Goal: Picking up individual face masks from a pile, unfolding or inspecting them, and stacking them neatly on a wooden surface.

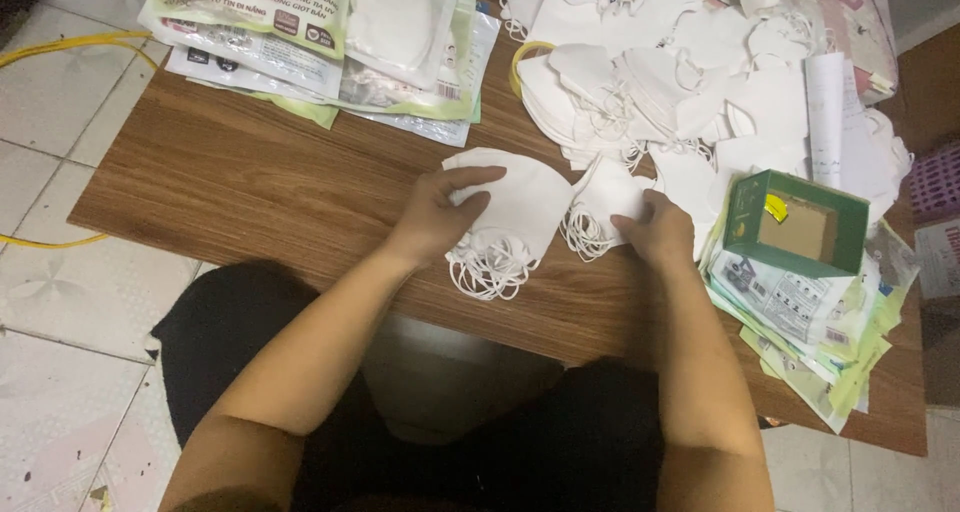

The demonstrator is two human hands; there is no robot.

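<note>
Both our hands rest on a stack of white face masks point(520, 212) near the front edge of the wooden bench point(250, 172): our left hand point(440, 217) lies half-curled over the stack's left side, fingers spread across the top mask, while our right hand point(655, 230) pinches the right end, beside a bunch of ear loops point(585, 234). More loops point(485, 272) dangle below the left hand, close to the bench edge. Further out lies a loose heap of masks point(660, 82), printed mask packets point(320, 42) at the far left, a small open green box point(795, 222), and flattened empty packets point(810, 322) beneath it. We judge that the loops could tangle and drag neighbouring masks along if we lift the stack, and that the stack, sitting so near the edge, could slip onto our lap. How many masks the stack holds is hidden by our hands, the heap's far side is cut off, and dim light blurs the box's contents.
</note>
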